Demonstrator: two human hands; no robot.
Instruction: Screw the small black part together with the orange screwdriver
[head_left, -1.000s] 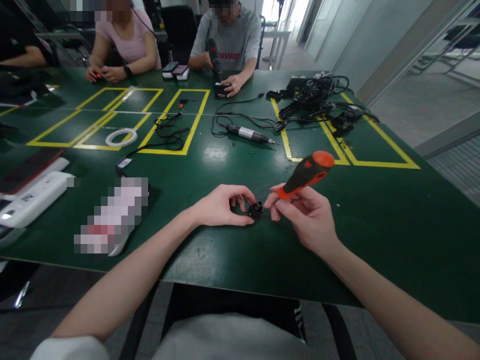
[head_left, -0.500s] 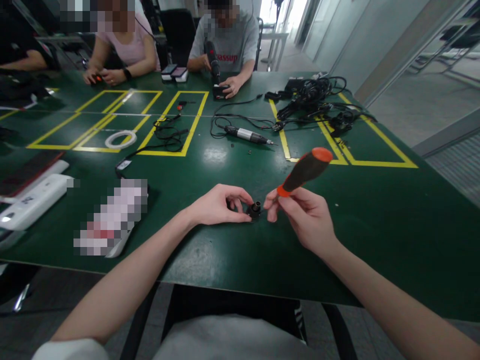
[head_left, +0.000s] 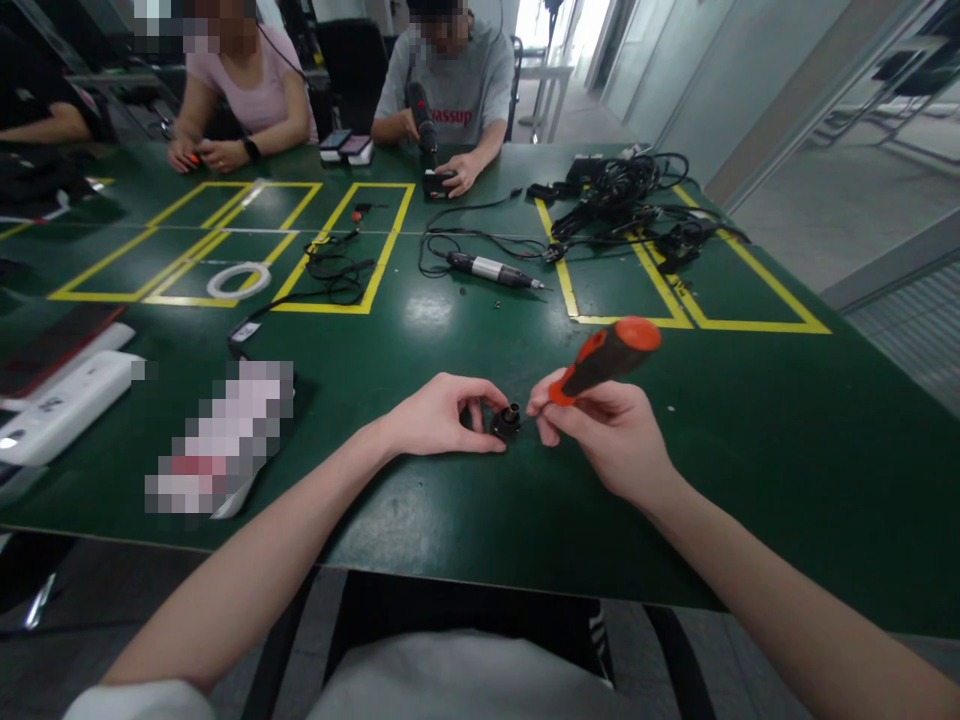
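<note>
Between thumb and fingers, my left hand (head_left: 454,415) pinches a small round black part (head_left: 505,424) with a short metal tube rising from its top; it rests on the green table. My right hand (head_left: 611,430) is closed on a screwdriver (head_left: 607,358) with an orange and dark grey handle. The handle leans up and to the right, away from the black part. Its shaft is mostly hidden by my fingers, and the tip is close to the part's right side; I cannot tell whether it touches.
An electric screwdriver (head_left: 495,269) with a cable lies beyond my hands. Tangled black cables (head_left: 615,205) sit at the back right. To the left are a white power strip (head_left: 71,408), a white ring (head_left: 238,281) and a blurred-out object (head_left: 225,440). Co-workers sit across the green table (head_left: 390,520).
The screwdriver handle has tipped lower, and my right hand has turned slightly with it. My left hand still pinches the black part.
</note>
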